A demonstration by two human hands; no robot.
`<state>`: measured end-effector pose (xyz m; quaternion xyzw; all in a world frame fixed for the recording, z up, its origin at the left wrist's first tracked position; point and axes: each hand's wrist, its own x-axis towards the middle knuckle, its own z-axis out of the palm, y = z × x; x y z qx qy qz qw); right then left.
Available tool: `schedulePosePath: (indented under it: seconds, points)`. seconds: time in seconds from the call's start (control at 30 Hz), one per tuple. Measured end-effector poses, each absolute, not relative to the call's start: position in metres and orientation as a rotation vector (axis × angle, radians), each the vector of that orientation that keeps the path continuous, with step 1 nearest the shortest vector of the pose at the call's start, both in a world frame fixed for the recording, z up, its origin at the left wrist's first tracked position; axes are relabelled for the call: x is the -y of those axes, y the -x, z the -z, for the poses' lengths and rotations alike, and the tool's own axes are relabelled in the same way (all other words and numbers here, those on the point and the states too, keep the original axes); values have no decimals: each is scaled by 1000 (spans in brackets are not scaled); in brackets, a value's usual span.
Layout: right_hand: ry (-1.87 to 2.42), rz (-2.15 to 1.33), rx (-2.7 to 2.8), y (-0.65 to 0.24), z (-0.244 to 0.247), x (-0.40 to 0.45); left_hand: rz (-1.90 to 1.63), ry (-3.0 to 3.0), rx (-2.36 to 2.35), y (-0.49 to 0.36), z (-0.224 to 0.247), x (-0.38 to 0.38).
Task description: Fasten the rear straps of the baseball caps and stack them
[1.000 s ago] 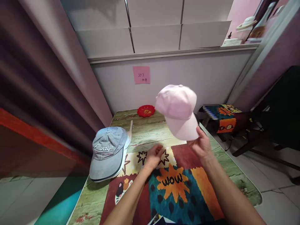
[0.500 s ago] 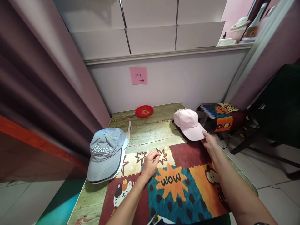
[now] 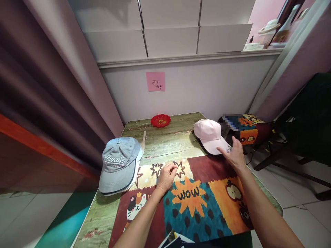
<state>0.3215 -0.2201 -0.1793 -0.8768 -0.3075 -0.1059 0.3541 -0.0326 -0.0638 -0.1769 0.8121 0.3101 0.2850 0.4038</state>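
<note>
A pale pink baseball cap (image 3: 207, 130) sits at the right of the table with a dark edge showing beneath it. My right hand (image 3: 235, 154) is at the tip of its brim, thumb and fingers spread apart and not gripping it. My left hand (image 3: 167, 175) rests on the patterned mat (image 3: 217, 170), fingers curled together with nothing visible in them. On the left lies a grey-blue cap (image 3: 119, 162) with "Always" lettering; a white edge and a pale strap (image 3: 144, 137) show behind it.
A red scalloped dish (image 3: 160, 121) stands near the back edge of the wood-look table (image 3: 168, 141). Behind it is a wall with a pink note (image 3: 155, 81). A curtain (image 3: 59, 69) hangs at left; at right are a patterned stool (image 3: 249, 132) and a dark chair (image 3: 307, 117).
My right hand has let go of the pink cap's brim, and its fingers have spread. My left hand stays on the mat. The view has shifted slightly.
</note>
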Motion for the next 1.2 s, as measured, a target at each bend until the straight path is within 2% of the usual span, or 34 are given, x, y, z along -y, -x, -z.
schedulePosePath:
  seconds: [0.1,0.27,0.4,0.53,0.63,0.77,0.93,1.07,1.2]
  points:
    - [2269,251,1086,-312,196,202,-734,-2052,-777,32,178,64]
    - [2305,243,1120,-296,214,195,-769,-2018,-767,32,181,67]
    - [2282,430,935,-274,195,195,-816,-1989,-764,31,183,74]
    - [1935,658,963,-226,156,166,-855,-1982,-778,33,179,85]
    - [1681,518,1114,-184,129,133,-989,-2064,-731,45,159,79]
    - [1546,200,1052,-151,105,98,-1286,-2240,-838,89,103,31]
    - [1376,-201,838,-144,90,86,-1351,-2354,-1422,169,36,-54]
    - [1250,-280,744,-150,80,94,-1015,-2273,-1828,207,34,-95]
    - [1178,-332,671,-155,73,104,-894,-2271,-1758,216,56,-109]
